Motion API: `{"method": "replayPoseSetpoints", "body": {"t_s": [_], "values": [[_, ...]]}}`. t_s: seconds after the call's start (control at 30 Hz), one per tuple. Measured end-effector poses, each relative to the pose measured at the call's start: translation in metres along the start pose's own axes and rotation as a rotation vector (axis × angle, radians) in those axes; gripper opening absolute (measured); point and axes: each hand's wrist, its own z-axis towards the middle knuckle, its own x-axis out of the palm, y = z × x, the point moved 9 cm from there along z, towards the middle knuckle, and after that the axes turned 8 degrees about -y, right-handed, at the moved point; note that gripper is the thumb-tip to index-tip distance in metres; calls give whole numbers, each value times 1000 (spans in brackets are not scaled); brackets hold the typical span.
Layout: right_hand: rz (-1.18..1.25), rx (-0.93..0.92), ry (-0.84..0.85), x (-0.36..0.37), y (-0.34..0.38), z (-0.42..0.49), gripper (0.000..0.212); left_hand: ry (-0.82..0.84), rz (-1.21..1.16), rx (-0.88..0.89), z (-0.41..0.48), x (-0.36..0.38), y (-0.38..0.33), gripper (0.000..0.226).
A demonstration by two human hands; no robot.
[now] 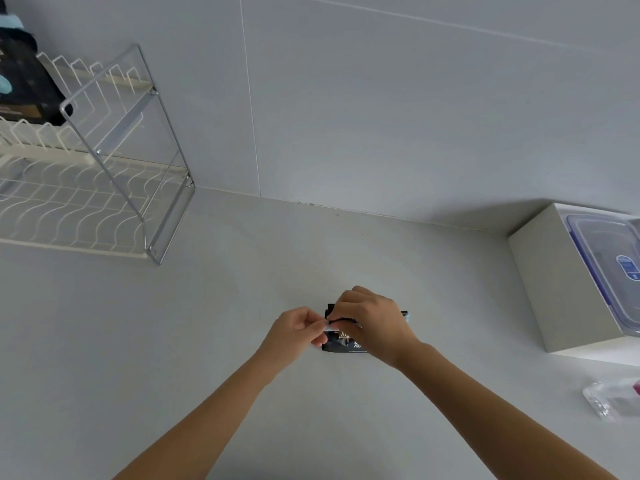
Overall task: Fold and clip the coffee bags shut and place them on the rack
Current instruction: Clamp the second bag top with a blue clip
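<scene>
A small black coffee bag (341, 342) lies on the white counter, mostly covered by my hands. My right hand (372, 322) presses down on its folded top edge. My left hand (298, 329) pinches the left end of a pale blue clip (328, 327) that runs along the fold; the clip's other end (409, 318) shows right of my right hand. On the upper tier of the white wire rack (86, 202) at the far left stands another black coffee bag (27, 88) with a pale blue clip.
A white box (543, 282) holding a clear lidded container (609, 268) with blue trim sits at the right against the wall. A clear plastic item (613, 400) with something pink lies near the right edge. The rack's chrome frame (138, 147) juts toward the counter.
</scene>
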Motion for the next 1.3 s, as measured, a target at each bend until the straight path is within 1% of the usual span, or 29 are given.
{"method": "replayPoseSetpoints", "body": {"t_s": [0.1, 0.17, 0.3, 0.4, 0.5, 0.6, 0.67, 0.7, 0.8, 0.97, 1.13, 1.2, 1.3], "values": [[8, 7, -79, -4, 4, -1, 10, -44, -9, 14, 0, 1, 2, 12], [68, 29, -116, -6, 3, -1, 11, -63, -12, 32, 1, 0, 0, 12], [152, 25, -171, -9, 10, -4, 13, -60, 31, 139, -1, 2, -5, 16], [176, 9, -139, -2, 15, -8, 12, -99, -22, 123, -7, -1, 11, 16], [201, 22, -59, 1, 13, -6, 9, -92, -40, 87, -6, -1, 20, 14], [168, 36, 11, 2, 10, -5, 4, -74, -81, -28, -4, 4, 28, 10], [101, 48, 32, 5, 7, -5, 11, -89, -142, -127, -2, 6, 35, 18], [56, 51, 35, 7, 6, -5, 13, -99, -151, -150, -1, 7, 36, 21], [-14, 83, 2, 9, 2, -6, 12, -128, -126, -131, 0, 8, 34, 26], [-6, 89, 0, 17, 8, -7, 16, -170, -170, -106, -7, 4, 44, 12], [44, 202, -6, 16, 0, -12, 15, -198, -205, -106, -8, 1, 49, 13], [72, 231, 24, 18, 0, -12, 13, -215, -187, -104, -9, 0, 54, 13], [159, 258, 138, 25, 3, -3, 7, -242, -117, -68, -9, -3, 54, 12]]}}
